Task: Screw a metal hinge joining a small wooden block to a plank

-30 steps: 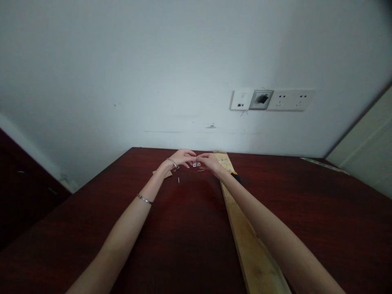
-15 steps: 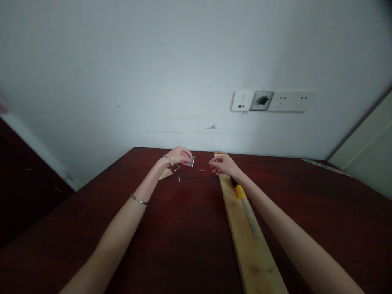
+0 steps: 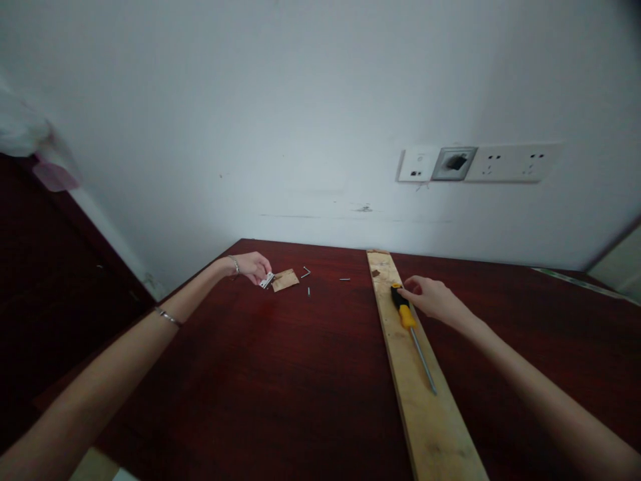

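Note:
Between the fingers of my left hand [image 3: 254, 267] is a small metal hinge [image 3: 267, 280], low over the far left of the table. Right beside it lies a brown piece of paper [image 3: 286, 280]. My right hand [image 3: 433, 296] is curved with thumb and fingers apart, its tips at the handle of a black-and-yellow screwdriver [image 3: 408, 317]; whether they touch it I cannot tell. The screwdriver rests on a long wooden board [image 3: 425, 417], its shaft pointing toward me. Several screws, among them one small screw [image 3: 344, 279], lie between the paper and the board.
The dark red table [image 3: 300, 374] meets a white wall [image 3: 300, 120] at the back. Sockets [image 3: 511, 164] are mounted on the wall at the right. A flat strip [image 3: 575, 280] lies along the back right edge. A pale object [image 3: 95, 465] shows at the lower left.
My left hand has carried the hinge left to beside the brown paper. My right hand has drawn back to the screwdriver's handle. The view has shifted left.

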